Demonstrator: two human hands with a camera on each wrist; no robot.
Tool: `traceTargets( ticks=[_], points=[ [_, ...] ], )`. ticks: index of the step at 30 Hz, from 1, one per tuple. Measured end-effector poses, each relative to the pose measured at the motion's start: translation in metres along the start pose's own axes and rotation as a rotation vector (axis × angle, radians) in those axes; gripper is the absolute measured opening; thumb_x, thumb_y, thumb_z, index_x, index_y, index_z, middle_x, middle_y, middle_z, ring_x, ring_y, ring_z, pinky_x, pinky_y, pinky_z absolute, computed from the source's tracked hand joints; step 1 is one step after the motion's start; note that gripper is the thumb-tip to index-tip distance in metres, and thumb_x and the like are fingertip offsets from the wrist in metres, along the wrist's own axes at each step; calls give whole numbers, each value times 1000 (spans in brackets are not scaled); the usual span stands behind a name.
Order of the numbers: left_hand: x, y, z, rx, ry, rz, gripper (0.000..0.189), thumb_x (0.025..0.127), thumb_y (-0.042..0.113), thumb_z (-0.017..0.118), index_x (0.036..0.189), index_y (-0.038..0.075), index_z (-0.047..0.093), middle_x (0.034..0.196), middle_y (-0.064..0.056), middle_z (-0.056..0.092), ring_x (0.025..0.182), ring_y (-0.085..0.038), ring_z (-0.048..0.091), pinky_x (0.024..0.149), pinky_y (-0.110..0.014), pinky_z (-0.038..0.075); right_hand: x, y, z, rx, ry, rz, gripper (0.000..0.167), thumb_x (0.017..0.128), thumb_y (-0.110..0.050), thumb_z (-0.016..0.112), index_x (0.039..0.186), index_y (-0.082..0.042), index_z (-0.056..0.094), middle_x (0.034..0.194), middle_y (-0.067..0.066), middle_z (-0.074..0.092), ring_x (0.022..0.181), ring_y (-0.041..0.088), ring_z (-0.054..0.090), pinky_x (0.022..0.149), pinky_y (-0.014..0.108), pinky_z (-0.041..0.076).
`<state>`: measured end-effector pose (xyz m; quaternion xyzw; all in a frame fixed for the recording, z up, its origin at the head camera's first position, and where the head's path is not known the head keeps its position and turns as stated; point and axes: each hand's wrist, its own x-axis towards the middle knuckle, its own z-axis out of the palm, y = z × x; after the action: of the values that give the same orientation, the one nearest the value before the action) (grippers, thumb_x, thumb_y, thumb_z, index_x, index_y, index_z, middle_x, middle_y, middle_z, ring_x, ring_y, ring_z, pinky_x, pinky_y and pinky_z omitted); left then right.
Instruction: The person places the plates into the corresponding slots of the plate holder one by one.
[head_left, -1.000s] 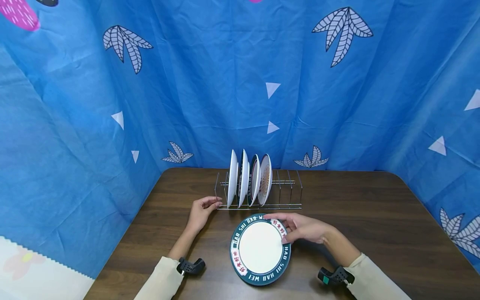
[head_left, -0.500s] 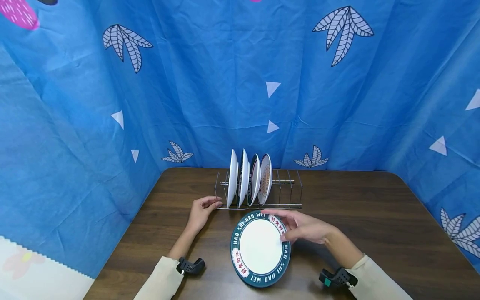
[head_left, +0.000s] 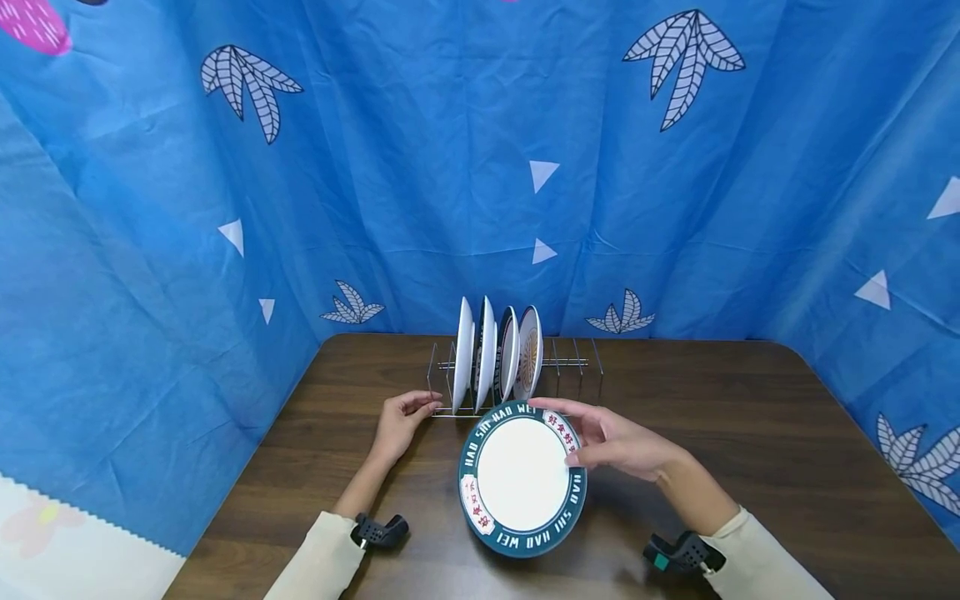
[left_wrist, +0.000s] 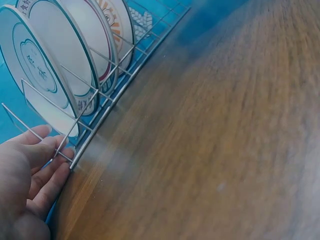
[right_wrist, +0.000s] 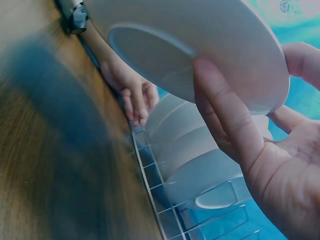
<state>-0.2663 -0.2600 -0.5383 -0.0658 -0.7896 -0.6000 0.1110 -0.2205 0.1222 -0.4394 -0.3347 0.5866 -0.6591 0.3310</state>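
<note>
My right hand grips a white plate with a dark green lettered rim by its right side. In the right wrist view, fingers of the right hand spread under the plate's white underside, with the thumb over its edge. The plate is up off the table, its far edge overlapping the rack's front in the head view. My left hand pinches the left front corner of the wire dish rack; in the left wrist view its fingertips close round the wire. Several plates stand upright in the rack's left half.
The rack stands near the back of the brown wooden table. Behind it hangs a blue curtain with leaf prints. Bare wire dividers rise to the right of the standing plates.
My right hand has lifted the green-rimmed plate off the table and moved it slightly toward the rack. The left hand has stayed at the rack's corner.
</note>
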Motion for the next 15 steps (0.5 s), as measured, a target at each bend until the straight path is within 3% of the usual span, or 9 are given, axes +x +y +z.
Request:
traceTargets(
  ticks=[7, 15],
  points=[
    [-9, 35, -3, -11, -57, 10, 18, 95, -7, 66, 112, -10, 71, 113, -28, 71, 103, -44, 69, 83, -23, 57, -7, -13, -1, 16, 26, -48, 70, 97, -3, 63, 159, -12, 31, 158, 21, 31, 132, 37, 46, 99, 53, 52],
    [-8, 32, -4, -49, -75, 15, 20, 94, -7, 66, 113, -13, 70, 114, -31, 69, 104, -44, 69, 82, -18, 56, -16, -32, -4, 31, 89, -114, 70, 97, 2, 59, 159, -12, 31, 155, 22, 30, 131, 34, 49, 95, 54, 53]
  ],
)
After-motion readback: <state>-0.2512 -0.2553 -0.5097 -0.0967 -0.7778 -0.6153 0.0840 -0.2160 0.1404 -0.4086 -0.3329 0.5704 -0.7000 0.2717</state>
